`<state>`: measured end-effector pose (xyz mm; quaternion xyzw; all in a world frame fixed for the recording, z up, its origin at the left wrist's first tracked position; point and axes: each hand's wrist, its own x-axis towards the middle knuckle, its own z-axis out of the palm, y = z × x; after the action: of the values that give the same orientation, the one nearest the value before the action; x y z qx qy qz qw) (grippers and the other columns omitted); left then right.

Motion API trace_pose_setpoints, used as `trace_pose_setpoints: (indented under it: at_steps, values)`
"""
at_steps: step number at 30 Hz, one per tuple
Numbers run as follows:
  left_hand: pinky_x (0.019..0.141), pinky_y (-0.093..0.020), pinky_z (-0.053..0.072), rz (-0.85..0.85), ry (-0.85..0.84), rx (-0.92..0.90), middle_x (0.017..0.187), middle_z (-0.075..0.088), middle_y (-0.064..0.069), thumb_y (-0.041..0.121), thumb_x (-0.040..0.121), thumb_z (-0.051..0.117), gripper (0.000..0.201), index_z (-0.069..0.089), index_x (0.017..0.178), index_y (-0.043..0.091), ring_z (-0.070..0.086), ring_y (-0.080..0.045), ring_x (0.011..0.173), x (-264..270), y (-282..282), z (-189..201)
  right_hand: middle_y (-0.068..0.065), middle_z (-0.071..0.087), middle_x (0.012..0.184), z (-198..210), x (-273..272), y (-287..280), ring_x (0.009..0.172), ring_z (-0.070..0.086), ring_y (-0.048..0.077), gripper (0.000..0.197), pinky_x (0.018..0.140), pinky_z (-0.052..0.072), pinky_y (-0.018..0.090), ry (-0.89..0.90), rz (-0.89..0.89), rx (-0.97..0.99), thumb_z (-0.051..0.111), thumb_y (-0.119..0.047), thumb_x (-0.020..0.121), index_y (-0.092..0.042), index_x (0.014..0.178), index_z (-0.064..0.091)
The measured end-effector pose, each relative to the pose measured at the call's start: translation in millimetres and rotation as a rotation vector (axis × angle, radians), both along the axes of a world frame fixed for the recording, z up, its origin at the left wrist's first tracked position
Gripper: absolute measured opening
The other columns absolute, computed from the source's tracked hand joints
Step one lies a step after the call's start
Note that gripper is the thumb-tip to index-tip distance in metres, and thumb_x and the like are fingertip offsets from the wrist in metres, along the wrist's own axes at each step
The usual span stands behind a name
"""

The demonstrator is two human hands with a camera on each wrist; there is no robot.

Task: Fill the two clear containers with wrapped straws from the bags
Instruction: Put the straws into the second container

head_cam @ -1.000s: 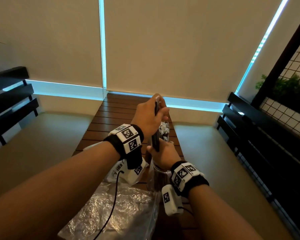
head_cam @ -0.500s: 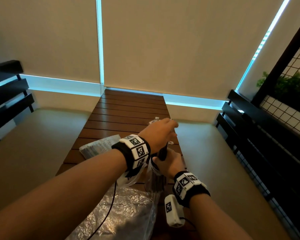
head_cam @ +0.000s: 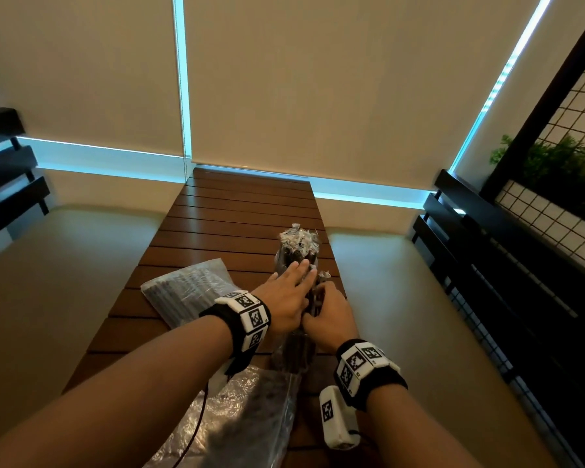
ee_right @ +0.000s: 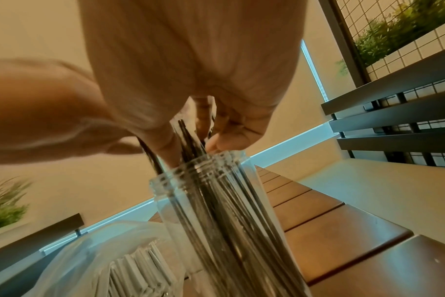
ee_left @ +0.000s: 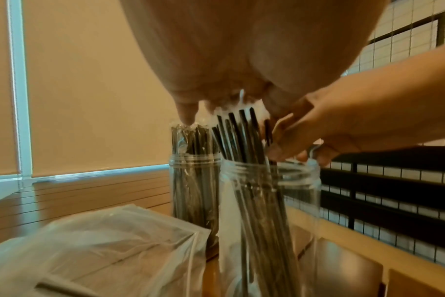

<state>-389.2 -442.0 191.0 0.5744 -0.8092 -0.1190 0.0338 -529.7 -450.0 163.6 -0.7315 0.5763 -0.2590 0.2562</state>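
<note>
Straws point(ee_left: 244, 136) are down in the near container point(ee_left: 269, 211) now, where a second ago the bundle was held high above it. Left hand point(head_cam: 286, 300) lies flat, fingers straight, patting the tops; right hand point(head_cam: 331, 320) curls round the stems at the rim. Far container point(head_cam: 296, 253) looks full already, and 2 bags point(head_cam: 186, 288) remain on the desk point(head_cam: 237, 211).

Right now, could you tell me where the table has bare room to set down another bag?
The far slats of the table, beyond the full jar, are bare. The near end is crowded: bag of straws left, crumpled bag nearest, both hands at the near jar.
</note>
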Motion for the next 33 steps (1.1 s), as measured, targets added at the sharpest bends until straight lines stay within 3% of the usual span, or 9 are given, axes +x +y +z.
trace_pose_setpoints:
  at_steps: [4, 7, 10, 14, 18, 22, 26, 30, 33]
  values:
    - [0.119, -0.051, 0.017, 0.066, 0.256, -0.137, 0.163, -0.001, 0.000, 0.042, 0.101, 0.032, 0.064, 0.001, 0.155, 0.026, 0.011, -0.023, 0.149, 4, -2, 3, -0.005, 0.046, 0.103, 14, -1, 4, 0.082, 0.052, 0.010, 0.033, 0.066, 0.048, 0.025, -0.055, -0.052, -0.110, 0.064, -0.018, 0.076, -0.026, 0.101, 0.044]
    - [0.107, -0.043, 0.039, 0.280, 0.482, -0.271, 0.151, 0.028, -0.005, 0.042, 0.100, 0.036, 0.053, 0.026, 0.149, 0.023, 0.039, -0.024, 0.133, 28, -4, 10, -0.003, 0.044, 0.122, 26, 0, 4, 0.106, 0.051, 0.017, 0.044, 0.084, 0.051, 0.033, 0.053, -0.083, -0.390, 0.061, -0.023, 0.079, -0.026, 0.120, 0.047]
    - [0.094, -0.040, 0.047, 0.423, 0.185, -0.138, 0.127, 0.050, -0.008, 0.039, 0.097, 0.046, 0.035, 0.056, 0.121, 0.016, 0.053, -0.025, 0.113, 69, 0, 4, 0.005, 0.033, 0.151, 35, 7, -1, 0.134, 0.034, 0.024, 0.054, 0.108, 0.036, 0.045, 0.234, 0.026, -0.458, 0.051, -0.041, 0.091, -0.029, 0.143, 0.038]
    - [0.088, -0.031, 0.049, 0.312, -0.126, 0.081, 0.117, 0.059, -0.005, 0.040, 0.093, 0.055, 0.029, 0.073, 0.101, 0.019, 0.059, -0.021, 0.100, 99, 22, -15, 0.008, 0.027, 0.158, 29, 19, -2, 0.144, 0.023, 0.026, 0.052, 0.113, 0.024, 0.046, 0.485, 0.184, -0.260, 0.033, -0.045, 0.101, -0.025, 0.148, 0.036]
    - [0.098, -0.031, 0.041, 0.191, -0.168, 0.177, 0.127, 0.056, -0.002, 0.041, 0.089, 0.060, 0.027, 0.075, 0.107, 0.029, 0.042, -0.016, 0.124, 104, 37, -33, 0.010, 0.041, 0.148, 28, 28, 4, 0.136, 0.036, 0.028, 0.048, 0.106, 0.032, 0.047, 0.394, 0.070, -0.386, 0.040, -0.043, 0.097, -0.022, 0.139, 0.048]
    - [0.095, -0.037, 0.049, 0.230, -0.232, 0.119, 0.125, 0.055, -0.004, 0.028, 0.091, 0.055, 0.030, 0.067, 0.117, 0.019, 0.052, -0.021, 0.116, 104, 35, -32, 0.001, 0.058, 0.096, 44, 52, 15, 0.087, 0.051, 0.020, 0.017, 0.073, 0.043, 0.035, 0.335, 0.214, -0.740, 0.052, -0.030, 0.087, -0.018, 0.095, 0.060]
    - [0.096, -0.034, 0.049, 0.302, -0.190, -0.027, 0.124, 0.059, -0.005, 0.012, 0.093, 0.056, 0.027, 0.061, 0.119, 0.012, 0.059, -0.022, 0.113, 110, 27, -22, 0.003, 0.057, 0.084, 37, 92, 24, 0.073, 0.056, 0.020, 0.009, 0.066, 0.048, 0.032, 0.461, 0.593, -0.201, 0.053, -0.020, 0.093, -0.017, 0.085, 0.056]
    - [0.103, -0.028, 0.041, 0.268, -0.151, -0.065, 0.136, 0.055, -0.004, 0.006, 0.090, 0.057, 0.040, 0.058, 0.129, 0.016, 0.054, -0.019, 0.123, 127, 28, -20, 0.016, 0.063, 0.093, -5, 123, 14, 0.093, 0.065, 0.035, 0.013, 0.068, 0.046, 0.031, 0.426, 0.478, 0.123, 0.052, -0.016, 0.093, -0.008, 0.094, 0.062]
    - [0.106, -0.028, 0.038, 0.187, -0.147, -0.055, 0.146, 0.045, 0.000, 0.005, 0.088, 0.061, 0.051, 0.054, 0.136, 0.020, 0.048, -0.016, 0.130, 132, 37, -15, 0.012, 0.064, 0.115, -40, 144, 9, 0.104, 0.062, 0.027, 0.032, 0.081, 0.047, 0.030, 0.313, 0.348, 0.185, 0.047, -0.020, 0.096, -0.016, 0.127, 0.053]
